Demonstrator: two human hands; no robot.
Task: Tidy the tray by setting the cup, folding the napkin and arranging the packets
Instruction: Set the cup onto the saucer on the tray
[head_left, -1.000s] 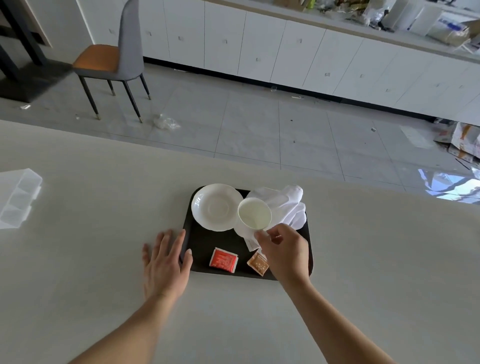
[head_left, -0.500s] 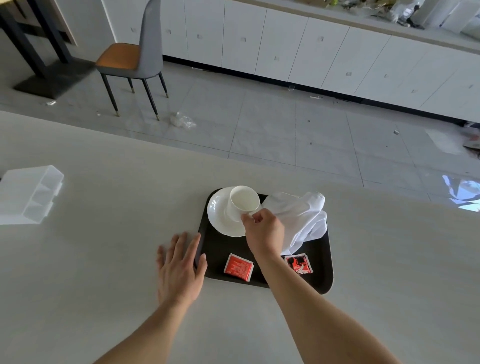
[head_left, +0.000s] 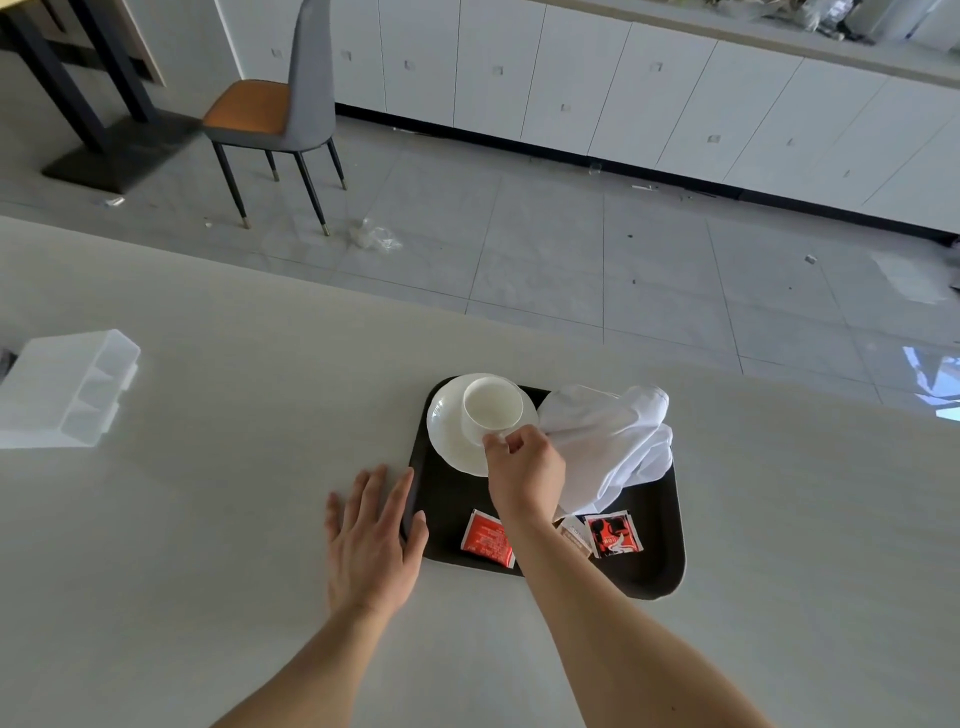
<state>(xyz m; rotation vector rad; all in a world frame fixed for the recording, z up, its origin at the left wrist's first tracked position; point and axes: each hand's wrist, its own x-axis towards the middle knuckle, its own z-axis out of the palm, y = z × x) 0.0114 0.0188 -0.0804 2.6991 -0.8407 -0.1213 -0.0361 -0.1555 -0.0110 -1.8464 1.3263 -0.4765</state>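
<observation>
head view | cup (head_left: 492, 410) upright on saucer (head_left: 453, 441), tray's (head_left: 670, 551) far-left corner; right hand (head_left: 524, 470) pinching its near side | left hand (head_left: 371, 540) flat, released, at tray's left edge | crumpled napkin (head_left: 608, 441) just right of the right hand, the nearer one; packets (head_left: 613, 535) near edge

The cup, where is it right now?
The cup sits on the saucer at the tray's far left corner, beside the napkin, with the right hand on it.

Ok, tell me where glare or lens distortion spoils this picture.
Head view: wide-angle bending curves the cabinets and table edge; bright window glare sits on the floor at far right; the white cup and saucer look washed out; the hands stay sharp.
</observation>
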